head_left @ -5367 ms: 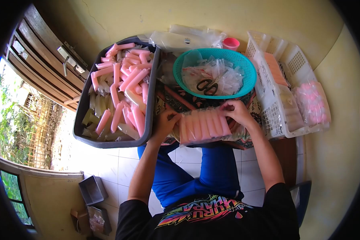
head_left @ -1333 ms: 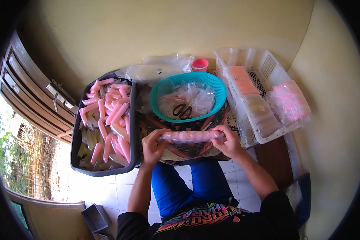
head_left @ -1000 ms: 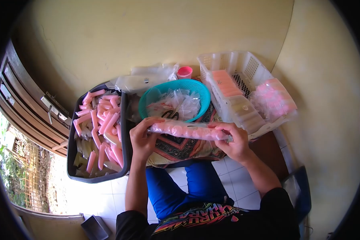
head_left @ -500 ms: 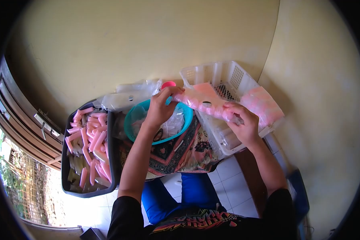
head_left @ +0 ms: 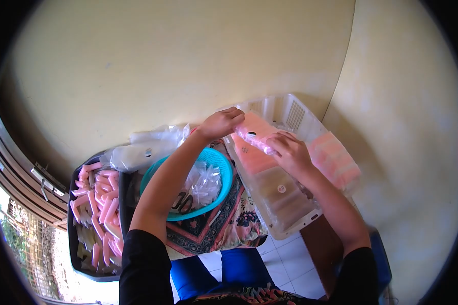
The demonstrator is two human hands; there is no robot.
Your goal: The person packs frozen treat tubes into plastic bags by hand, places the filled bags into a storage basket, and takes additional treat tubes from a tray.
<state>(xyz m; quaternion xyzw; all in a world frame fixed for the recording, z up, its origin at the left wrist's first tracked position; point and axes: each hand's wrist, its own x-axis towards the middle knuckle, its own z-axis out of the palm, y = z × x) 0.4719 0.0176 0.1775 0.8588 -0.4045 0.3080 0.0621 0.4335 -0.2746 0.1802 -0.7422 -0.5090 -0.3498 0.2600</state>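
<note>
A clear plastic pack of pink sticks (head_left: 254,139) with a dark round sticker is stretched between my two hands, over the white crate (head_left: 267,231). My left hand (head_left: 224,123) grips its far left end with closed fingers. At the near right end, my right hand (head_left: 291,153) pinches the pack. Beneath lie another pink pack (head_left: 253,161) and brownish packs (head_left: 282,198) inside the crate. More pink packs (head_left: 335,161) rest at the crate's right side, close to my right forearm.
To the left, a black tub (head_left: 94,276) holds loose pink and brownish sticks. A teal basket (head_left: 229,178) contains small clear plastic pieces and scissors (head_left: 184,203). Plastic bags (head_left: 130,156) lie behind it. Patterned cloth (head_left: 245,223) lies under the basket.
Both hands have brought the pack down from above the basket's right side to over the crate's far left part. My view has shifted, and the tub and basket appear lower and further left.
</note>
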